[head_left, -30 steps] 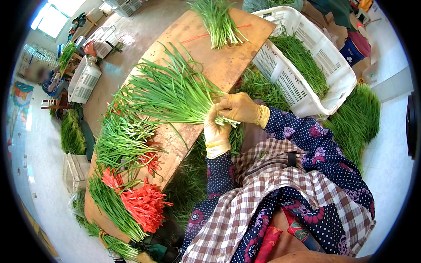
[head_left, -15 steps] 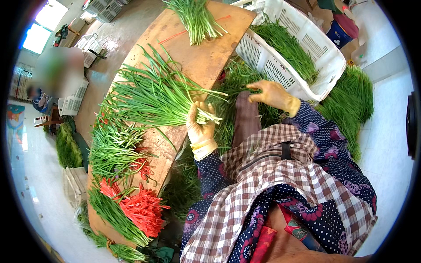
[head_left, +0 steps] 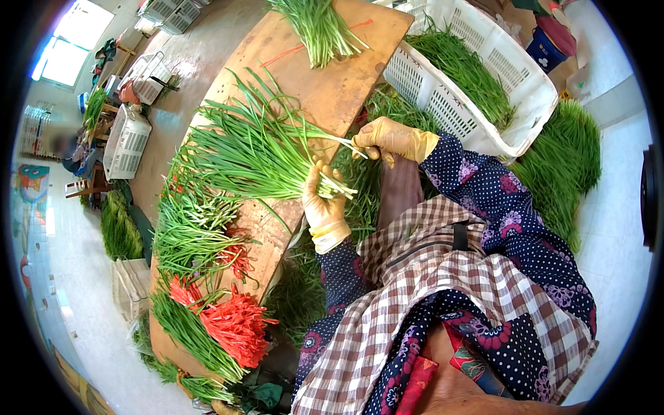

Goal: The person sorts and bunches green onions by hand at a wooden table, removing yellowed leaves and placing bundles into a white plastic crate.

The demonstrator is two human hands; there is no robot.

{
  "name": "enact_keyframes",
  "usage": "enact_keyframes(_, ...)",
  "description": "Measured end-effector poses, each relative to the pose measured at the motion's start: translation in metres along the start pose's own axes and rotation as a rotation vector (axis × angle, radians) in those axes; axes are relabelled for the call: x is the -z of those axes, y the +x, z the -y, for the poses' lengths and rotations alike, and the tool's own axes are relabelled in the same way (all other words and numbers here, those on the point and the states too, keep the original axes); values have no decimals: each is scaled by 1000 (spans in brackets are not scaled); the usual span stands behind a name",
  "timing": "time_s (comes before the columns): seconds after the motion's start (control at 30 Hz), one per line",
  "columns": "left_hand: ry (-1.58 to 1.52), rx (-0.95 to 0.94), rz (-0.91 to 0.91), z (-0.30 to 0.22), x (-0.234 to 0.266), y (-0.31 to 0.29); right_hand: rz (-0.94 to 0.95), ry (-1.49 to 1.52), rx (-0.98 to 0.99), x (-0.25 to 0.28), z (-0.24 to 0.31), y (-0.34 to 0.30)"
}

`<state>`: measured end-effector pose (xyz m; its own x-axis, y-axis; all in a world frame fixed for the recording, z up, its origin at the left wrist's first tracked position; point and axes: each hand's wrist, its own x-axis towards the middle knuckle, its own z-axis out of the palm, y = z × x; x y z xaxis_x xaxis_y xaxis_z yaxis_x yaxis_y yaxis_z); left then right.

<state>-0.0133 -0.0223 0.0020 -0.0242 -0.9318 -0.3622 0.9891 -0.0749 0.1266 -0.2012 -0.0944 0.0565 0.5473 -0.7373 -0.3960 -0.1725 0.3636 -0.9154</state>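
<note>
My left hand [head_left: 325, 206], in a yellowish glove, is closed around the pale stem ends of a bunch of green chives [head_left: 242, 155]. Their leaves fan out to the left over the wooden board. My right hand [head_left: 395, 140], gloved alike, pinches the white end of a few chive stalks [head_left: 325, 134] that stick out from the bunch above the left hand. Nearer on the board lie loose chives [head_left: 190, 232] and a thick bundle of red ties [head_left: 234, 328]. That bundle rests across another bunch of chives [head_left: 190, 330].
The curved wooden board [head_left: 339, 76] carries one more chive bunch [head_left: 315, 34] at its far end, beside a thin red tie. A white plastic crate [head_left: 512, 138] of chives stands at the far right. Cut greens [head_left: 564, 166] are heaped beside it. More crates [head_left: 126, 142] stand at the left.
My right hand has moved left from beside the board and closed on a few stalk ends. The left hand still grips the bunch. The view has shifted slightly.
</note>
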Motion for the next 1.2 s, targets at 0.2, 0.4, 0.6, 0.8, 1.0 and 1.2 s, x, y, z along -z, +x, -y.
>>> enact_keyframes(0.2, 10, 10, 35, 0, 4, 4, 39, -3, 30, -19, 13, -7)
enact_keyframes(0.4, 56, 10, 40, 7, -2, 4, 114, -191, -7, -36, 7, -8)
enact_keyframes(0.6, 194, 1, -78, 9, -9, 4, 151, -564, -6, -41, 18, -3)
enact_keyframes(0.8, 232, -7, -18, 9, 7, 15, -6, -1078, 373, -45, 12, 15)
enact_keyframes(1.0, 183, -1, -30, 14, 5, 14, -80, -1127, 381, -48, 2, 17)
enact_keyframes(1.2, 174, -27, -101, 10, 4, 9, -493, -981, 669, -39, -20, -12)
